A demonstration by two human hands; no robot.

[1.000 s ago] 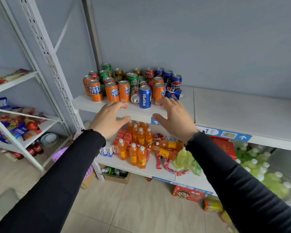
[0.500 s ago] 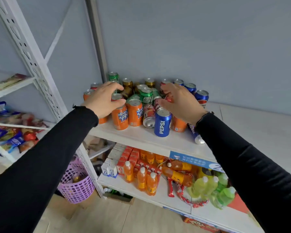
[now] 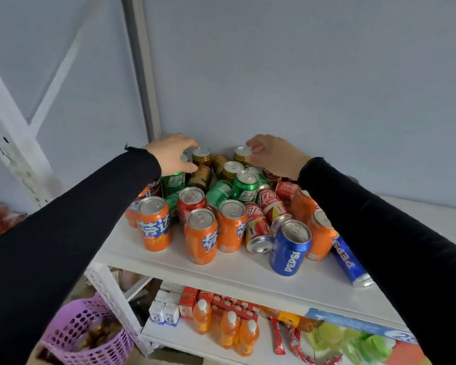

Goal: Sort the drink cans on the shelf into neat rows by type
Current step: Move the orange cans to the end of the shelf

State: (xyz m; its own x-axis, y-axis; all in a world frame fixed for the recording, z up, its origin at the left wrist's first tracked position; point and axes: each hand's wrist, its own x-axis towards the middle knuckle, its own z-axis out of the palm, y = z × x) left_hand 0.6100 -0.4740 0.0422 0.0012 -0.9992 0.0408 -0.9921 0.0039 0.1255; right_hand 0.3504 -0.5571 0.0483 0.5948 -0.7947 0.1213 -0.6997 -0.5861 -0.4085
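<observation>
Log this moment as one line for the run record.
left hand: gripping back-row can top | right hand: pinching gold can | orange cans front, unsorted

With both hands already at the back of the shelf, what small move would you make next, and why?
Probably lift out the gold can that the right hand pinches by its top. The gold cans sit at the back, mixed with tipped green cans, so clearing one starts a row. The left hand curls over another can top near the wall.
</observation>
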